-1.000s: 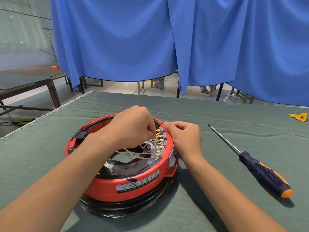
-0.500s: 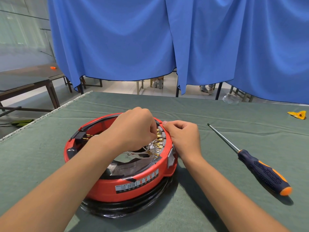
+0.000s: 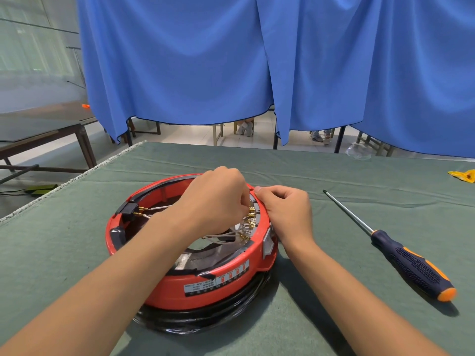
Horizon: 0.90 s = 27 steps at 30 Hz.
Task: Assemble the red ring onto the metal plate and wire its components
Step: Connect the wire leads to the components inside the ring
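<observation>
Two bare hands work at the far-right inner rim of the round red plastic ring [image 3: 205, 286], which sits flat, opening up, on a black-wrapped base [image 3: 205, 322] on the green felt tabletop [image 3: 51, 253], label side facing the camera. Left hand [image 3: 218, 201] reaches over the ring's opening, fingers curled down tight at the row of small brass wire terminals [image 3: 250, 214]; looks like a pinch on one, but the exact contact is hidden. Right hand [image 3: 288, 211] rests on the ring's outer right edge, fingers curled with thumb and forefinger pressed at the rim top; whether it holds anything I cannot tell. Thin white wires [image 3: 223, 236] run from the terminals across the inside. Dull metal plate [image 3: 205, 255] shows inside the ring. Black-and-orange-handled screwdriver [image 3: 411, 268] lies right of the ring, well apart, long axis diagonal, tip pointing away to the far left, handle near right. Blue curtain [image 3: 231, 60] hangs behind.
</observation>
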Each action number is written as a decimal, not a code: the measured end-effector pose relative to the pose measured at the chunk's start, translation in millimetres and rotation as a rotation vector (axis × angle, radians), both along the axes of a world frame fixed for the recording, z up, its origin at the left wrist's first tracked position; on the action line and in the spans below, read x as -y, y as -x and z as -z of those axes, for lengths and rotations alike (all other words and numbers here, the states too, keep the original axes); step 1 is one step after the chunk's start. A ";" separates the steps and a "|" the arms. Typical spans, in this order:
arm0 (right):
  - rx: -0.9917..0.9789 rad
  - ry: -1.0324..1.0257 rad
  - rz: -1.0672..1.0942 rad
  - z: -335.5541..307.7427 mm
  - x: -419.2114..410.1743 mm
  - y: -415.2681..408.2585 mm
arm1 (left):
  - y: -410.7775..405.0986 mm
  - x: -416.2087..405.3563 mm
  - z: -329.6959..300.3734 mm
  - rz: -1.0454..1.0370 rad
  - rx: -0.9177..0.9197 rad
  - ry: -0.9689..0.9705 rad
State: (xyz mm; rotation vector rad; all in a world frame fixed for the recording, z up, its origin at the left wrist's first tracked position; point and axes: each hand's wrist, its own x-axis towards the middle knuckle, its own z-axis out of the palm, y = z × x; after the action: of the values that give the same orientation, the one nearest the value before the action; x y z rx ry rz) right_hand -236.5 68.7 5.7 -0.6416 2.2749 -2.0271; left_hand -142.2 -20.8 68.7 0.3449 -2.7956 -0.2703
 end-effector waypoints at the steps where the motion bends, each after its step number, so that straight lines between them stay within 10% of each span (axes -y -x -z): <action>1: -0.003 0.000 0.000 0.3 0.0 0.0 | 0.1 0.2 0.6 0.008 0.008 -0.001; 27: 0.021 0.003 -0.022 -1.7 -0.2 1.6 | -7.4 3.9 -6.9 0.115 0.162 -0.027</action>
State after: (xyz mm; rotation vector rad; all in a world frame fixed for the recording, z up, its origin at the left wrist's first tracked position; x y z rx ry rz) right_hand -238.1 68.8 7.4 -0.6405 2.2437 -2.0179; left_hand -134.7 -24.6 75.6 0.2212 -2.9795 -0.3201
